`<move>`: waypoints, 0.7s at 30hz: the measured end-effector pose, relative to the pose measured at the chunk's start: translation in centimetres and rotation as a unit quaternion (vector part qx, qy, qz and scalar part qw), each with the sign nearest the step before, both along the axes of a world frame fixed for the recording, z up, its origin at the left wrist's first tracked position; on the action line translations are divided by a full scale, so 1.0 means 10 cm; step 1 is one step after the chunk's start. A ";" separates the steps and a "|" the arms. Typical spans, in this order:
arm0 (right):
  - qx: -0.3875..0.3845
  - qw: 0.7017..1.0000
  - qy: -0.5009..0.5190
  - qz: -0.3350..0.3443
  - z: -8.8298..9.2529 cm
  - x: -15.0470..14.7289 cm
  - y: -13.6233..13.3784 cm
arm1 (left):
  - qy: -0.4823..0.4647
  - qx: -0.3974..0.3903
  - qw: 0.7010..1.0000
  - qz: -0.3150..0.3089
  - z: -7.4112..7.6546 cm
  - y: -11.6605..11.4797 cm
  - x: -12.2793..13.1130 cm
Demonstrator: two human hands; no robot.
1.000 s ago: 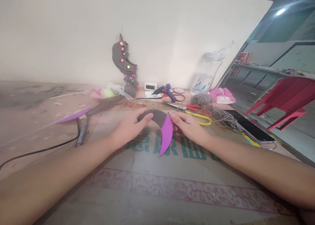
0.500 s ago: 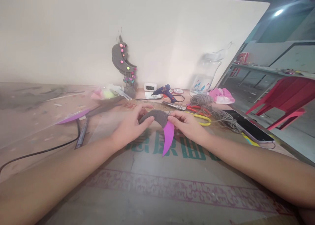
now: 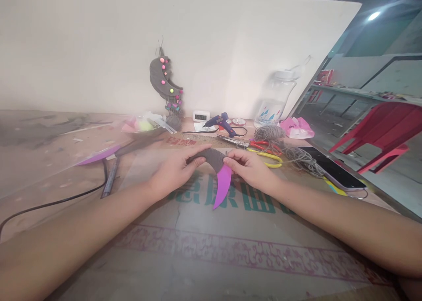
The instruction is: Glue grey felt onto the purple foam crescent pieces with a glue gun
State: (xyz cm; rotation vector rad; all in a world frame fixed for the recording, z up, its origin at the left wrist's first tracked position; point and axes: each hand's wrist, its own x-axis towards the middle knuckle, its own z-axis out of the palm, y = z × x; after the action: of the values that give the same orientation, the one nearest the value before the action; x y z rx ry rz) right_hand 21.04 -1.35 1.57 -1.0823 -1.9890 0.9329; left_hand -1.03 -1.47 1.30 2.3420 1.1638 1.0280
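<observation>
Between my hands, above the printed cardboard sheet [image 3: 211, 248], is a purple crescent [image 3: 223, 186] whose upper part is wrapped in grey yarn [image 3: 216, 158]. My left hand [image 3: 180, 165] grips the wrapped end, thumb in front and fingers behind. Where the yarn wrapping meets the bare purple, my right hand [image 3: 245, 165] pinches with thumb and forefinger. The bare pointed tip hangs downward. A loose grey yarn bundle [image 3: 303, 161] lies beyond my right hand, with yellow-handled scissors [image 3: 272, 159] nearer.
A blue glue gun [image 3: 224, 124], small digital clock [image 3: 201, 116] and clear bottle [image 3: 277, 96] stand at the back. A phone [image 3: 332, 169] lies right. A decorated grey moon [image 3: 161, 79] leans on the white board. At left are a marker [image 3: 110, 180], black cable [image 3: 62, 201] and purple piece [image 3: 99, 155].
The crescent has tilted slightly, its purple tip swinging a little left. My left fingers have closed in further over the wrapped end; my right hand has barely shifted.
</observation>
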 end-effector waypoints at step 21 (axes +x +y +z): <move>0.001 0.998 -0.053 0.027 0.01 0.00 0.03 | -0.070 -0.075 0.994 0.031 0.04 0.00 0.02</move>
State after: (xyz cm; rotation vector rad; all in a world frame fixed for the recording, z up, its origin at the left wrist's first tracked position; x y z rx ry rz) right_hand 21.04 -1.10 1.63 -1.1022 -2.1141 0.9183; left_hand -0.87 -1.48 1.75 2.0958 1.2219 1.0688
